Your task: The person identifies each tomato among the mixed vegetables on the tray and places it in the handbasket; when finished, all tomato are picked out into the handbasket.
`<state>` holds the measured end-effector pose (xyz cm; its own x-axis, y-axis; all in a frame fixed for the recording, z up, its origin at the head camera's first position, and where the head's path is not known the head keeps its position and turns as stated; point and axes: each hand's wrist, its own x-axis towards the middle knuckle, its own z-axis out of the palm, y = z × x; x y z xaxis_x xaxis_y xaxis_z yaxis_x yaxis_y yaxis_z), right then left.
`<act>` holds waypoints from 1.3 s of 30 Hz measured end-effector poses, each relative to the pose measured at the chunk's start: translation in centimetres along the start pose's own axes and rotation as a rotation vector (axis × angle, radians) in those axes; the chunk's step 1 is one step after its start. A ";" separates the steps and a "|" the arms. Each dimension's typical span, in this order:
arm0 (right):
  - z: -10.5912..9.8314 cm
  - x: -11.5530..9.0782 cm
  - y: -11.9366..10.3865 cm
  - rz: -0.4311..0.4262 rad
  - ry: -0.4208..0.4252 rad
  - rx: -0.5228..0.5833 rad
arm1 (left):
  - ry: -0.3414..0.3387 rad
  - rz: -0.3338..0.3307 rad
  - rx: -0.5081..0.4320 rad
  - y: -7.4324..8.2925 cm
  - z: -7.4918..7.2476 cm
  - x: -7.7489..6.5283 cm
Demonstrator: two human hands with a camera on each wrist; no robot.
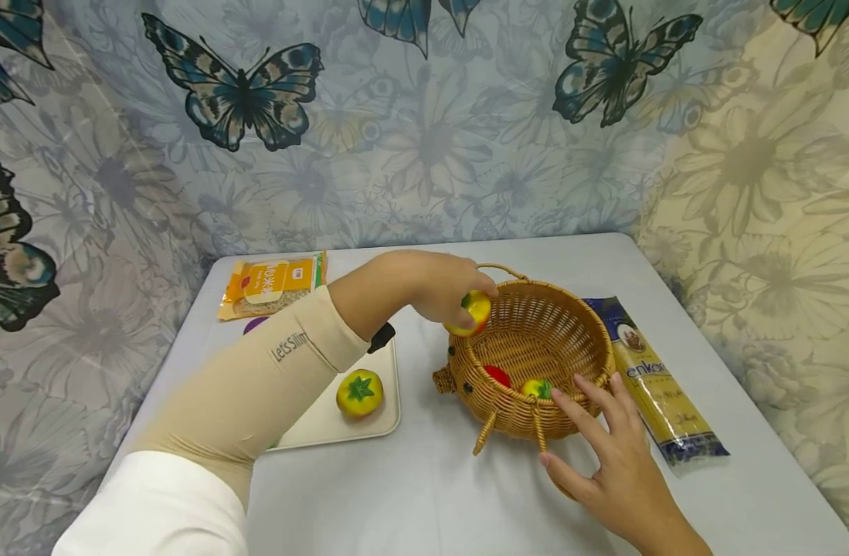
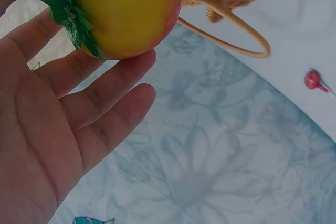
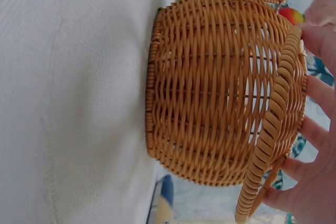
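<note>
My left hand (image 1: 443, 289) holds a yellow-red artificial fruit (image 2: 123, 11) with a green leafy top, over the left rim of a round wicker basket (image 1: 535, 421). The last two fingers (image 2: 118, 124) of that hand stand out below the fruit in the left wrist view. My right hand (image 1: 615, 455) is spread at the near right side of the basket, fingertips at its rim and thumb beside the braided handle (image 3: 270, 124). Inside the basket lie a red thing (image 1: 497, 375), partly hidden by the wall, and another yellow fruit (image 1: 535, 388) with a green top.
Left of the basket, a cream tray (image 1: 389, 413) bears a yellow fruit (image 1: 359, 392); my left arm hides much of it. An orange food packet (image 1: 274, 282) lies at the back left. Right of the basket lies a blue and yellow pasta-like packet (image 1: 657, 382).
</note>
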<state>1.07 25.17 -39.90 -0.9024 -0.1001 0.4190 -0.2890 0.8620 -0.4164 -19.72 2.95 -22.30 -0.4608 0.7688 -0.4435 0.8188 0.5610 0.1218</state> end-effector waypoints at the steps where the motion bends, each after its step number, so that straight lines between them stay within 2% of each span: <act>1: 0.0 0.0 0.0 -0.004 0.001 0.003 | -0.004 0.006 0.002 0.3 -0.1 0.3; 9: -0.1 -0.1 0.1 0.002 -0.006 0.009 | -0.034 0.065 0.058 2.6 0.2 2.8; 16: -0.1 0.0 0.1 -0.012 0.007 0.014 | -0.087 0.054 0.068 4.0 1.0 4.4; 27: -0.2 -0.1 0.0 -0.005 0.011 0.017 | -0.127 0.023 0.066 4.2 3.0 6.3; 33: -0.2 -0.1 0.1 -0.013 0.024 0.020 | -0.153 -0.006 0.091 4.4 3.8 6.9; 37: -0.3 -0.2 0.0 0.009 0.006 0.019 | -0.126 -0.031 0.125 4.5 3.8 6.9; 39: -0.2 -0.2 0.0 0.017 0.001 0.020 | -0.102 -0.020 0.142 4.4 3.8 6.6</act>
<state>1.30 25.28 -39.78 -0.9067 -0.0852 0.4130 -0.2804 0.8533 -0.4396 -17.89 9.30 -28.02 -0.4464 0.7188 -0.5330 0.8532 0.5214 -0.0115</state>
